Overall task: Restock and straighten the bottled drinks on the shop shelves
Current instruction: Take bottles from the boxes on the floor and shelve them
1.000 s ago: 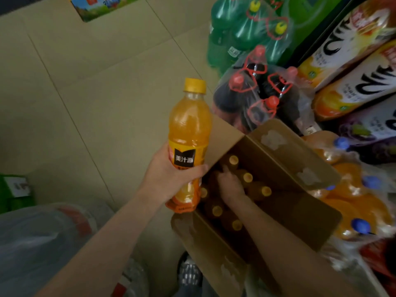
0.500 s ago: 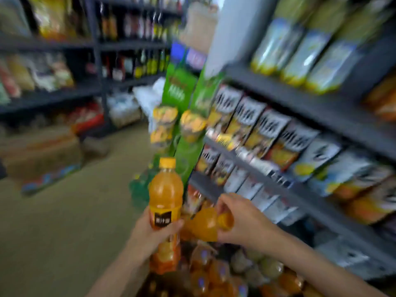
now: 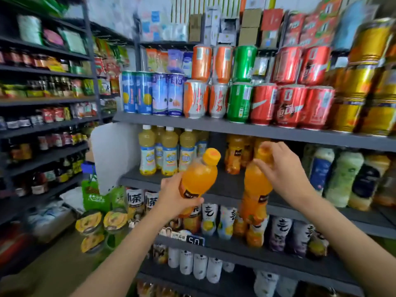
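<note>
A: Grey shop shelves [image 3: 214, 185], cans stacked above, pale juice bottles [image 3: 167, 151] at the left of the middle tier.

B: And the hands?

A: The left hand [image 3: 173, 196] wraps its fingers round a tilted orange bottle [image 3: 199, 174], probably angling it toward the gap. The right hand [image 3: 280, 168] pinches a second orange bottle [image 3: 255, 189] at its neck, upright before the matching bottles [image 3: 235, 153].
</note>
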A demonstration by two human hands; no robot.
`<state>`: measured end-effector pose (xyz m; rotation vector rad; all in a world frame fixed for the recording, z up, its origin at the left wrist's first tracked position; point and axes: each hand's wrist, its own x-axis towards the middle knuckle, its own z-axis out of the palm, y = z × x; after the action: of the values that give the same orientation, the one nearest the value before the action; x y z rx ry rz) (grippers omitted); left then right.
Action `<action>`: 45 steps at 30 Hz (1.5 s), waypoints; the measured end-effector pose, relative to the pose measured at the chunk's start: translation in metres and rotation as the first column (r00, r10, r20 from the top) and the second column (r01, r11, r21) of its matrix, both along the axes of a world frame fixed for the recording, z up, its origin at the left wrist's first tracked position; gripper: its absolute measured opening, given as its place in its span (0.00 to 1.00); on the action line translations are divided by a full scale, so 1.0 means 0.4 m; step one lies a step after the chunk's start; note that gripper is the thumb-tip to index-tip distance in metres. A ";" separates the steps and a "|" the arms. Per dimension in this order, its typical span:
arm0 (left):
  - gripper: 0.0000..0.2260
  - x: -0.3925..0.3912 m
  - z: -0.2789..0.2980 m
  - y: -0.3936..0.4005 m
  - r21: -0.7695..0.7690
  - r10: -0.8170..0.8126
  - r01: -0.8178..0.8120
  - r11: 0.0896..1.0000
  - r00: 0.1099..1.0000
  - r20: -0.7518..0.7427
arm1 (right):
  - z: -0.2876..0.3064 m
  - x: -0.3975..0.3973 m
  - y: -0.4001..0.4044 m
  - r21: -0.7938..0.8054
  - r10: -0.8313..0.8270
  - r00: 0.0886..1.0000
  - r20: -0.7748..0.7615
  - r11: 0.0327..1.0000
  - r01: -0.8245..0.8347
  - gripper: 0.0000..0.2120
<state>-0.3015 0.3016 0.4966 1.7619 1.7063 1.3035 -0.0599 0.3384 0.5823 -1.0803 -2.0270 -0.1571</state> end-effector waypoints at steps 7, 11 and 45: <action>0.35 0.128 0.041 0.228 0.035 -0.020 0.018 0.999 0.999 0.038 | -0.067 0.095 0.189 0.035 -0.116 0.974 -0.195 0.991 0.126 0.17; 0.34 0.173 0.014 0.347 0.022 -0.012 0.011 1.000 0.998 0.062 | -0.113 0.070 0.275 0.088 -0.108 0.924 -0.367 0.985 0.150 0.17; 0.28 0.212 -0.090 0.554 -0.155 0.066 -0.085 0.984 0.990 -0.123 | -0.329 -0.047 0.611 -0.586 -0.375 0.904 -0.206 0.787 0.193 0.32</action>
<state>-0.2167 0.5234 0.4607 1.7267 1.9025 1.0768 -0.0786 0.5830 0.4508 -1.6629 -1.6335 0.4595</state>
